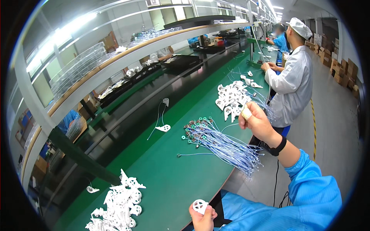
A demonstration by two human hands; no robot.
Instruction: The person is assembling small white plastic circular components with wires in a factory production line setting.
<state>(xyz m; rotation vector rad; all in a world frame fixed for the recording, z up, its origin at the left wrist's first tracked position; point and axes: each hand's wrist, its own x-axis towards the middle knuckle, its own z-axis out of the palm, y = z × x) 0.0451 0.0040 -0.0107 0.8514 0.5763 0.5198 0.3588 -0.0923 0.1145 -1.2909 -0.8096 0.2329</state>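
Note:
My left hand, low in the view at the bench's near edge, grips a small white plastic housing with a spoked round opening. Farther up on the right, my right hand is raised with its fingers pinched together; whatever they hold, if anything, cannot be made out. Yellowish tape or a cover wraps its thumb. Below and left of that hand lies a bundle of blue-white wires with green and brown ends. A heap of white housings sits just beyond my right hand, and another pile lies left of my left hand.
Past the green bench runs a dark conveyor belt carrying a few wired housings. A shelf rail with clear trays crosses above it. A co-worker in a white coat stands at the right; cardboard boxes line the floor.

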